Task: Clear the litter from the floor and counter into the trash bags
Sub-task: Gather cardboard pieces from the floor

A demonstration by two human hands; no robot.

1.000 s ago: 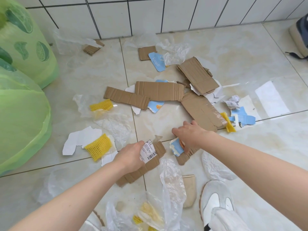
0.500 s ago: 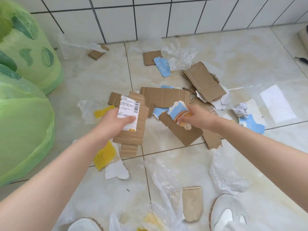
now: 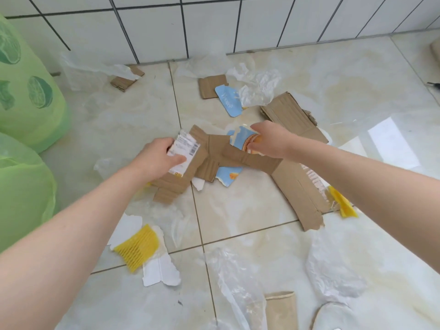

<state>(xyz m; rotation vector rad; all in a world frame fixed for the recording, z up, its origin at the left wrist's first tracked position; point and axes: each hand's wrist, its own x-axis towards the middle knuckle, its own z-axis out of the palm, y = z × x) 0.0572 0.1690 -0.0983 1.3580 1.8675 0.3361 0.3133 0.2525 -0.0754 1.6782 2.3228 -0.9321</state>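
Left hand (image 3: 157,158) clamped on labelled cardboard (image 3: 183,167); right hand (image 3: 269,141) pinching printed blue scrap (image 3: 242,139), arms outstretched

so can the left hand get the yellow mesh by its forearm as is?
Probably not yet. The left hand already grips labelled cardboard, so it has no free fingers. The yellow mesh itself lies uncovered on the floor.

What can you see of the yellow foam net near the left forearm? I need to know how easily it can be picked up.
The yellow foam net is a flattened, ribbed mesh sleeve that looks soft and light. It lies flat on the floor tiles, resting partly on torn white card pieces that stick out beneath it. It sits just beside the left forearm in the image, with neither hand touching it. Nothing lies on top of it, so it looks easy to lift.
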